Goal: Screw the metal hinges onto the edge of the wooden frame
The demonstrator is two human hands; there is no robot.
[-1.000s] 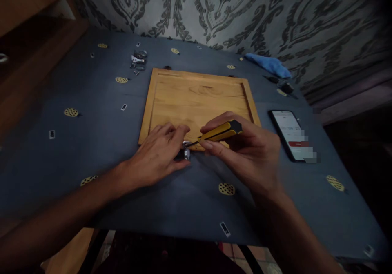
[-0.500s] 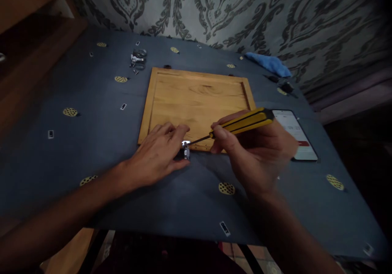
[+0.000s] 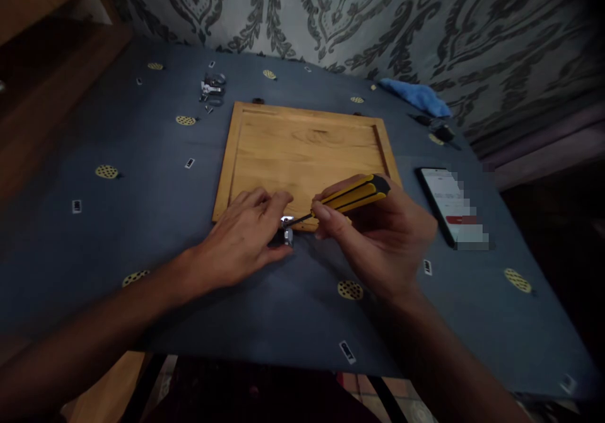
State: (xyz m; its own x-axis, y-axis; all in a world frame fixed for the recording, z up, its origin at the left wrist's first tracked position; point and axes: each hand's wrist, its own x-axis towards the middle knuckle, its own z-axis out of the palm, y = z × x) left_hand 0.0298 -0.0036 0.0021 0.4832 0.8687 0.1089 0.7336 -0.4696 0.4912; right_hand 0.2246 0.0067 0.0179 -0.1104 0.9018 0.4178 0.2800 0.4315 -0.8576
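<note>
A metal cabinet hinge (image 3: 287, 222) sits at the near edge of a framed wooden door panel (image 3: 302, 152), its arm jutting out over the table. My left hand (image 3: 241, 234) grips around it, fingers pressed on the panel and thumb against the hinge's outer end. My right hand (image 3: 378, 234) is closed round the yellow-and-black handle of a screwdriver (image 3: 352, 196). The screwdriver slants down to the left, with its tip at the hinge; whether it sits in a screw I cannot tell.
More metal hinges (image 3: 212, 89) lie behind the panel at the left. A phone (image 3: 442, 202) rests to the right, and a blue cloth (image 3: 418, 96) and a dark tool (image 3: 439, 130) lie at the back right. The patterned tablecloth (image 3: 155, 221) covers the table; a patterned wall (image 3: 302, 13) stands behind.
My right hand and the screwdriver handle have shifted left and slightly down, uncovering more of the phone. The tip stays at the hinge. My left hand has hardly moved.
</note>
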